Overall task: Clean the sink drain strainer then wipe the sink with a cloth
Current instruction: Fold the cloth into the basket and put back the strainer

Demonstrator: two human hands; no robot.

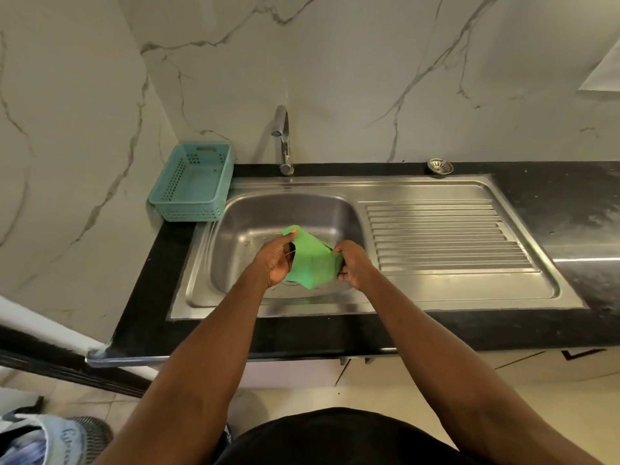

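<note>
Both hands hold a green cloth (310,260) stretched between them above the stainless sink basin (235,226). The left hand (276,260) pinches the cloth's far corner between thumb and fingers; the right hand (352,265) is clenched on its opposite edge. The drain strainer (440,167) sits well beyond the right hand, on the black surface (536,186) at the wall. Beyond the left hand stand the faucet (282,139) and a teal plastic basket (193,182). The ribbed drainboard (443,236) lies just right of the right hand.
</note>
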